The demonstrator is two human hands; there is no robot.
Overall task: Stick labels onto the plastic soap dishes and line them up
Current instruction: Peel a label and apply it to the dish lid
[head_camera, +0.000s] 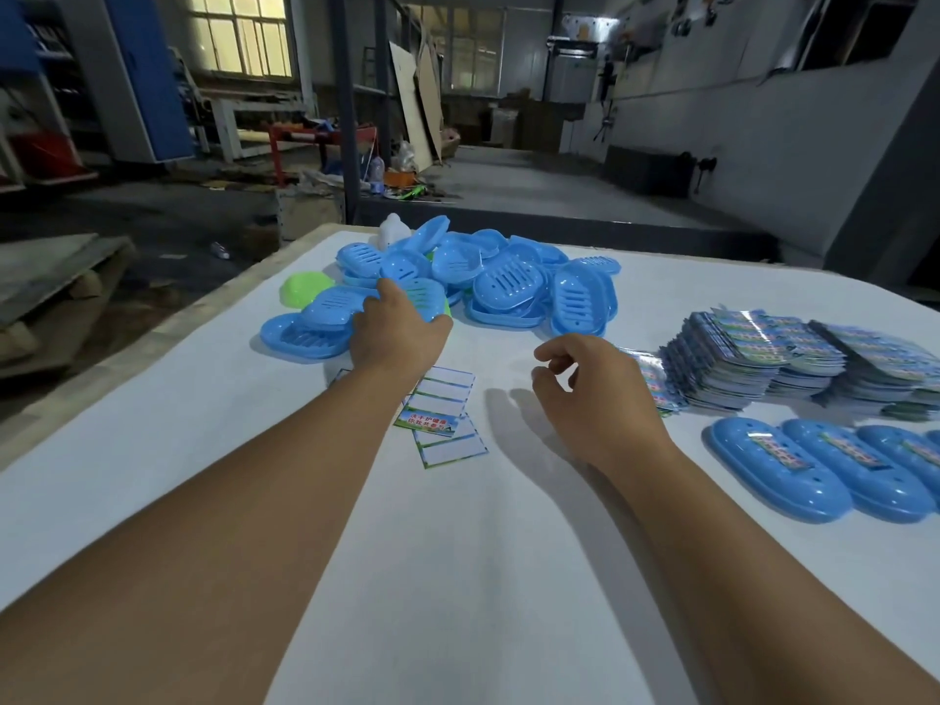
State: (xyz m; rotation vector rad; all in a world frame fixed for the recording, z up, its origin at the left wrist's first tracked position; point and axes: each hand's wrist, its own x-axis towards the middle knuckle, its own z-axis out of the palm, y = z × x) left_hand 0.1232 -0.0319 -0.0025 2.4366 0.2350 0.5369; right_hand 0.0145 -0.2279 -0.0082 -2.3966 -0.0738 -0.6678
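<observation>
A loose heap of light-blue oval plastic soap dishes with slotted bottoms (pixel 508 282) is piled at the far middle of the white-covered table (pixel 458 577), some dishes upright and some tipped on edge. The left hand (pixel 394 330) is laid on the near side of this heap, its fingers stretched forward over a light-blue slotted dish (pixel 424 295) at the heap's edge; whether the fingers are curled round that dish cannot be told, since they are hidden behind the back of the hand. A row of light-blue dishes turned bottom-up, each bearing a colourful label (pixel 778 452), is lined up side by side at the right edge of the table (pixel 834 470). Behind this row, stacks of glossy printed label sheets (pixel 793 353) are set. The right hand (pixel 595 399) is held above the table just left of those stacks, its fingers loosely curled with nothing between them. Beside the left wrist, partly peeled label backing sheets with green borders (pixel 442 419) lie flat, one printed label remaining on them. A lime-green plastic dish (pixel 305 287) and a white plastic bottle (pixel 392 229) are seen at the heap's left and far sides.
</observation>
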